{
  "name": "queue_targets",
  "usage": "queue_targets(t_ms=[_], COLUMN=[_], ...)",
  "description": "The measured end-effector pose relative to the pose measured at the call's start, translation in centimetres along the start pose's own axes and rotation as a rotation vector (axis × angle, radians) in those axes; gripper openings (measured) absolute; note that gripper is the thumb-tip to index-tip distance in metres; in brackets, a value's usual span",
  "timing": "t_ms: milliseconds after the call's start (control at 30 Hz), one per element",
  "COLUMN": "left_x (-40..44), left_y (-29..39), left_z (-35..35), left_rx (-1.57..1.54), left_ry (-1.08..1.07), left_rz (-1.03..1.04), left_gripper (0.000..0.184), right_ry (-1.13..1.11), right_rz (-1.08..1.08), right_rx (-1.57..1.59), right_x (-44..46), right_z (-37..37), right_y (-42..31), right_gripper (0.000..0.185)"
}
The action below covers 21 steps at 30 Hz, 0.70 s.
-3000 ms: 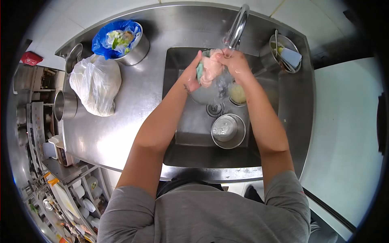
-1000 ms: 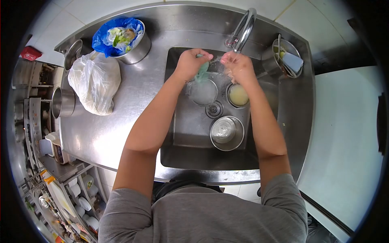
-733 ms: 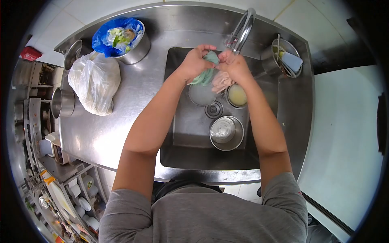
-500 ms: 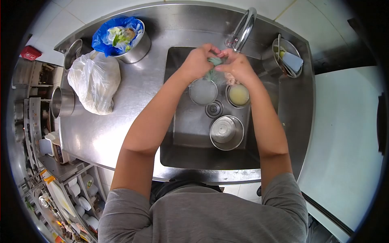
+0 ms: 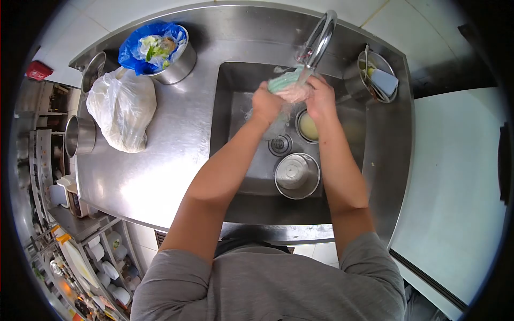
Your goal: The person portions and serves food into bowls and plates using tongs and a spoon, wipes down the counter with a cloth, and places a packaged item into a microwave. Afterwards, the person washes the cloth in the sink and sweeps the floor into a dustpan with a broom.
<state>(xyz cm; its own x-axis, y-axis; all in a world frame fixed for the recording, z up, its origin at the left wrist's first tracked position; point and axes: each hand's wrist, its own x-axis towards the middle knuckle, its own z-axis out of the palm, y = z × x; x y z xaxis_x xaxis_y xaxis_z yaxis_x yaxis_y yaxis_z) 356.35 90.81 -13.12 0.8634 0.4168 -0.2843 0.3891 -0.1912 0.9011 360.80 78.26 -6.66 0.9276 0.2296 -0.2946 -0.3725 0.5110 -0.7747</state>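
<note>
Head view: clock positions are read from the middle of the sink.
Cloth bundle: green and pink, held at 12 o'clock, apparently so that the stream from the faucet, mounted at 1 o'clock, falls onto it.
Left hand: curled tight on the bundle's 8 o'clock side.
Right hand: clamped on its 3 o'clock end; by 2 hands at opposite ends, soft fabric seems to be kept bunched.
Bowl: yellowish inside, placed at 1 o'clock, partly hidden by the right arm.
Metal pot: set at 6 o'clock, 1 smaller vessel nested inside, probably out of the stream's way.
White bag: rested on the counter, towards 9 o'clock, presumably for dryness.
</note>
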Motion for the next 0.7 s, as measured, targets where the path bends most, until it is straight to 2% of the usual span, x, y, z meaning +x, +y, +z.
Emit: queue_targets(t_ms=[100, 200, 300, 400, 500, 633, 700], left_x=[-1.7, -3.3, -3.3, -3.3, -2.7, -2.1, -2.4], left_y=[2.5, 5.2, 4.6, 4.3, 3.5, 2.9, 3.7], left_z=[-0.5, -1.5, -1.3, -0.9, -0.2, -0.7, -1.3], left_rx=[0.000, 0.229, 0.348, 0.381, 0.375, 0.499, 0.545], left_ry=[0.090, -0.047, -0.061, -0.193, -0.173, -0.073, -0.088], left_rz=[0.198, 0.223, 0.337, 0.391, 0.485, 0.617, 0.615], left_gripper=[0.051, 0.047, 0.044, 0.046, 0.049, 0.047, 0.046], right_ry=[0.160, 0.136, 0.521, 0.328, 0.252, 0.103, 0.181], right_rz=[0.372, 0.304, -0.416, -0.293, 0.072, 0.024, 0.007], right_rx=[0.088, 0.182, -0.937, -0.755, -0.464, 0.029, 0.035], right_x=[0.2, 1.8, 5.6, 7.0, 9.3, 6.9, 5.2], right_z=[-2.6, -3.7, -5.0, -4.7, -6.8, -7.0, -7.6], right_y=[3.2, 5.6, 4.3, 1.0, 0.8, 0.4, 3.1], right_gripper=[0.029, 0.038, 0.040, 0.041, 0.045, 0.045, 0.041])
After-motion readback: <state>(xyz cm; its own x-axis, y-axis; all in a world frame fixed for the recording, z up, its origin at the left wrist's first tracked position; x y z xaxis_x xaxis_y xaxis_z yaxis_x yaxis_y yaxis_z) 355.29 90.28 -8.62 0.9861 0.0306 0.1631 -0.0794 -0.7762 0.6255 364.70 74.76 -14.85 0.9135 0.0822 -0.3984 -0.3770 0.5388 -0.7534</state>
